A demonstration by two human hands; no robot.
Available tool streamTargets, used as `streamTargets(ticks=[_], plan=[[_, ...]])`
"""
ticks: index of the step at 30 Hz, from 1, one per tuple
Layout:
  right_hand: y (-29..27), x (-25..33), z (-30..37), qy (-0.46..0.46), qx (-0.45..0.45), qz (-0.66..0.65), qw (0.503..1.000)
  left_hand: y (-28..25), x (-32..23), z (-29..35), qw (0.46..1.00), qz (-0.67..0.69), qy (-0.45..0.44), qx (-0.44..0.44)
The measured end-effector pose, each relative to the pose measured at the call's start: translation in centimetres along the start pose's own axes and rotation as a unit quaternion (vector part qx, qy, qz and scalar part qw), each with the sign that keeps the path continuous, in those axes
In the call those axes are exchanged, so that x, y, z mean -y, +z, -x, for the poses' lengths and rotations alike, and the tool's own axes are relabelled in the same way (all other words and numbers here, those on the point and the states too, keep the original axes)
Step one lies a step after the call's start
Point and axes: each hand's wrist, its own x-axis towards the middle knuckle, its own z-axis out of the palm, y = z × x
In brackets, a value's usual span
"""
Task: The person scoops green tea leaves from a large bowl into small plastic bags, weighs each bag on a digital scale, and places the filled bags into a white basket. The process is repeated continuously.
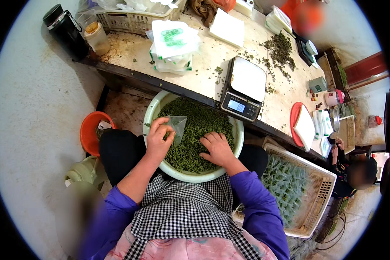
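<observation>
A pale green-white basin [148, 116] heaped with small round green peppercorns [187, 151] rests between my knees. On the basin's left side my left hand [159, 141] pinches a small clear plastic bag [178, 125] by its edge and holds it above the heap. How much the bag contains, I cannot make out. My right hand [218, 148] lies on the peppercorns at the right, palm down with its fingers spread, and grips nothing that I can see.
Beyond the basin runs a table [195, 82] with a digital scale [247, 82], stacked printed bags [171, 43] and scattered dried bits [281, 50]. A crate [324, 195] of filled clear bags stands at right; an orange bucket [91, 134] at left. Another person [349, 173] sits far right.
</observation>
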Motion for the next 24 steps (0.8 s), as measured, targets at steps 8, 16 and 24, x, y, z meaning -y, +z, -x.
streamTargets(ticks=[8,16,24], plan=[[3.0,-1.8,-4.2,0.05,-0.019,0.089,0.995,1.7,0.9,-0.1,0.999,0.033,-0.013,0.023],[1.7,-1.8,-4.8,0.23,-0.272,-0.616,0.703,2.3,-0.9,0.5,0.997,0.042,-0.013,0.062],[-4.1,5.8,-3.7,0.131,-0.463,-0.721,0.499,4.2,-2.0,2.0,0.988,-0.004,0.123,0.096]])
